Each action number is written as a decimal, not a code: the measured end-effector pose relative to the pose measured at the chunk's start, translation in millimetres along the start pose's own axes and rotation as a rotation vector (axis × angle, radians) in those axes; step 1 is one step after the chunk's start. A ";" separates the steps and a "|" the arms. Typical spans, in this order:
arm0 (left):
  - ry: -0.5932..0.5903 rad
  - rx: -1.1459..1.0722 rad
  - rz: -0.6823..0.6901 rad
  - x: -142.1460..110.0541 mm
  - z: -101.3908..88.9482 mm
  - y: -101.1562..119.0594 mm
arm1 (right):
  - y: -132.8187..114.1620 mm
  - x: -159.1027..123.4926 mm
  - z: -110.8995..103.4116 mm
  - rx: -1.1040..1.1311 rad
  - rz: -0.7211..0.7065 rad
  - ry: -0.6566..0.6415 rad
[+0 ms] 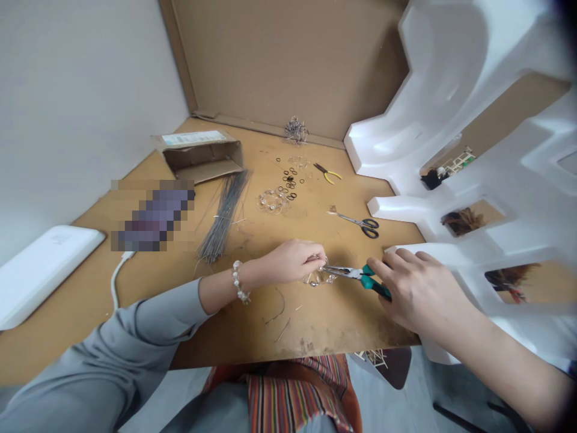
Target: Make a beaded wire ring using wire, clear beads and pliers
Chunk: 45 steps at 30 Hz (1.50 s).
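Observation:
My left hand [295, 260] is closed in a pinch on a beaded wire bracelet [314, 282] with clear and silvery beads, held just over the table's front part. In my right hand [415, 288] are needle-nose pliers [356, 273] with green and black handles, fingers wrapped round the grips. The pliers' jaws reach to the bracelet beside my left fingertips; what exactly sits between them is too small to tell. Another beaded bracelet [273, 200] lies farther back on the table, near several dark rings [291, 180]. Short wire offcuts [282, 313] lie in front of my left hand.
A wire bundle [223, 219] lies left of centre by an open cardboard box [202, 157]. Scissors [360, 222], yellow-handled pliers [328, 173] and a wire tangle [296, 130] lie behind my hands. White foam [383, 210] borders the right; a white power bank [49, 270] lies left.

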<state>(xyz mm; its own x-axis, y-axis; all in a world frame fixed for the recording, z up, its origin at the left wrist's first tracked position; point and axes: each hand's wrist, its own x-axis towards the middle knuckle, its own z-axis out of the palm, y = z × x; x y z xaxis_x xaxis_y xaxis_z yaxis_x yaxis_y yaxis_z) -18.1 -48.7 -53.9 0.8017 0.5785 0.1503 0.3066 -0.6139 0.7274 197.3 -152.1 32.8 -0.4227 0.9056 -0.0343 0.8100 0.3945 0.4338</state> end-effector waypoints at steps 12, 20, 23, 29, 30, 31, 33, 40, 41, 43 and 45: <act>0.000 0.030 0.019 -0.8 -0.4 2.7 | 0.5 -4.4 0.8 0.097 0.030 -0.103; 0.001 0.019 0.015 -0.6 1.7 2.2 | 0.6 -4.4 0.8 0.130 0.056 -0.136; 0.008 0.002 0.015 -1.0 1.9 1.5 | -0.4 -5.1 1.5 0.138 0.064 -0.150; 0.034 -0.013 0.014 -1.0 2.9 -0.3 | -1.2 -6.9 4.6 0.154 0.084 -0.214; 0.044 -0.010 0.019 -1.1 3.2 -0.6 | -1.0 -7.0 4.8 0.161 0.088 -0.224; 0.053 -0.009 0.024 -1.2 3.6 -0.9 | -0.8 -7.0 4.8 0.168 0.092 -0.233; 0.070 -0.016 0.032 -1.3 4.4 -1.3 | -0.1 -7.0 4.8 0.190 0.099 -0.254; 0.119 -0.042 0.039 -1.2 7.4 -1.3 | -0.3 -6.2 5.2 0.269 0.118 -0.301; 0.125 -0.033 0.045 -1.3 7.8 -1.2 | -0.9 -6.4 5.4 0.281 0.119 -0.308; 0.137 -0.008 0.061 -1.7 8.6 -0.9 | -1.8 -6.8 6.0 0.300 0.120 -0.318; 0.141 0.005 0.067 -1.9 9.3 -0.6 | -2.0 -7.1 6.7 0.303 0.129 -0.323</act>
<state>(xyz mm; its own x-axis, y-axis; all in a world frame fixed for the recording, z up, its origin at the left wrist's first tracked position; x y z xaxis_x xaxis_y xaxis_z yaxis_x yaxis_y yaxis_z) -15.0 -54.5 -60.8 0.7405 0.6056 0.2914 0.2579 -0.6564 0.7089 201.3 -158.3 26.1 -0.2011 0.9334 -0.2972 0.9504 0.2594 0.1718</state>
